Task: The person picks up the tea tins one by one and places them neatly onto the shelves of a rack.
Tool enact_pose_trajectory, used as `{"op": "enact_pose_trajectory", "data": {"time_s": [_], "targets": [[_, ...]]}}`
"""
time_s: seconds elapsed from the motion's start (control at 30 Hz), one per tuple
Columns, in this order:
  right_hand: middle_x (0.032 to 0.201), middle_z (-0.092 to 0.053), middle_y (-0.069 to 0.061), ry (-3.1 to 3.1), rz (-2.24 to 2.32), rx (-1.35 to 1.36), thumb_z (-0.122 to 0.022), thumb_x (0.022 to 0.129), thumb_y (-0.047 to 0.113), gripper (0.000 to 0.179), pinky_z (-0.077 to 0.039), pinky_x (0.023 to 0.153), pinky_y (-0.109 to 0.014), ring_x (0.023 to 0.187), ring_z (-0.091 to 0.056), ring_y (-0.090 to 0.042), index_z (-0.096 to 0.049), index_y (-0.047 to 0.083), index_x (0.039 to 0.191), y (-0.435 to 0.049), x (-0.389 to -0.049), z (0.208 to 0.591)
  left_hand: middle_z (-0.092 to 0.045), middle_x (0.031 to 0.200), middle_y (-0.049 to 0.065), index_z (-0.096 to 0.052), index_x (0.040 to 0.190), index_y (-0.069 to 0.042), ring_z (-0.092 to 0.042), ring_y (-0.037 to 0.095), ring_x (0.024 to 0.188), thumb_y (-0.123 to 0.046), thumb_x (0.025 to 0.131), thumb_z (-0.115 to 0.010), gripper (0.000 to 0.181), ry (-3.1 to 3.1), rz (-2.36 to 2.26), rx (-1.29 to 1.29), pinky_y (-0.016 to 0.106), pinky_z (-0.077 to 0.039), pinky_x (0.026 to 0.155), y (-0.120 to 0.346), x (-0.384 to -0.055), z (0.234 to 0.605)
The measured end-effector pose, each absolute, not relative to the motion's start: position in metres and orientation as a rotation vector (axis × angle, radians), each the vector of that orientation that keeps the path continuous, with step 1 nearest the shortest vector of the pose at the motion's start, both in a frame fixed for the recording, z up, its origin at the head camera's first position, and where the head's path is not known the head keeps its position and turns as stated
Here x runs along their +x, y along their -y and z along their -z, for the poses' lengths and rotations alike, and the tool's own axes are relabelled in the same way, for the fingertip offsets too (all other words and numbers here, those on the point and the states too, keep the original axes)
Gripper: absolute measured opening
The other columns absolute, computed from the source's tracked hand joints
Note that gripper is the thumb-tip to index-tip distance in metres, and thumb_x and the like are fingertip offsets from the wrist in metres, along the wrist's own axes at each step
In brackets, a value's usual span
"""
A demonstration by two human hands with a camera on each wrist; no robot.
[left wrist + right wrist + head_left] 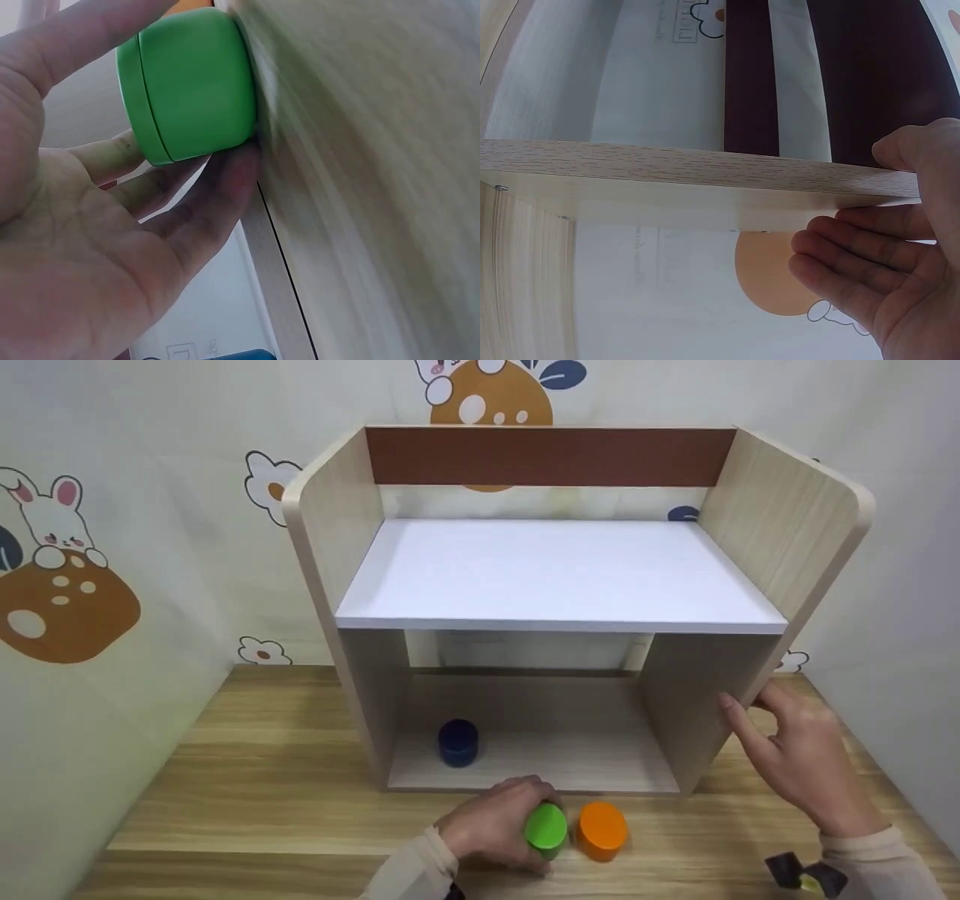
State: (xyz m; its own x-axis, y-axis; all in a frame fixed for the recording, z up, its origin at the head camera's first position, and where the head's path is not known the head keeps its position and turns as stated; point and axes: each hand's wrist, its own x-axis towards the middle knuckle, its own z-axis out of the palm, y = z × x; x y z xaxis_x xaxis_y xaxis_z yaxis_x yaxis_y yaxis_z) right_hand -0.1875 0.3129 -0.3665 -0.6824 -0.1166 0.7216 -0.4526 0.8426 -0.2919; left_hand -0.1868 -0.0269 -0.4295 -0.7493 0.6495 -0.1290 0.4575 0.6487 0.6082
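My left hand (501, 823) holds a small round green jar (546, 831) from its left side, in front of the shelf. In the left wrist view the thumb lies on one side of the green jar (199, 86) and the fingers on the other, low by the tabletop. Just right of it stands an orange jar (601, 831). My right hand (806, 754) grips the right side panel of the shelf (799, 536). Its thumb is on the inner face and its fingers on the outer, as the right wrist view shows at the panel edge (802, 169).
A dark blue jar (458, 743) stands on the lower board (555, 742), left of its middle. Above it runs a white upper board (555, 574) with a brown back strip (555, 456). The shelf stands on a wooden table (247, 780) against a patterned wall (187, 510).
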Motion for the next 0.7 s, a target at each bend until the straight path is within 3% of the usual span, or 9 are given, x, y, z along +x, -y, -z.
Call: {"op": "enact_pose_trajectory", "data": {"time_s": [0.7], "targets": [[0.1,-0.079,-0.017,2.294,-0.574,0.402,-0.076,0.093,0.008,0.023,-0.039,0.078,-0.01,0.089,-0.074,-0.039,-0.074,-0.002,0.114,-0.3126,-0.187,0.3662,-0.062,0.103,-0.014,-0.072,0.11,-0.021,-0.053,0.002,0.092,-0.011,0.066,-0.094,0.05,-2.574,-0.839,0.888,0.021,-0.049,0.084,0.0301,-0.1854,0.4254]]}}
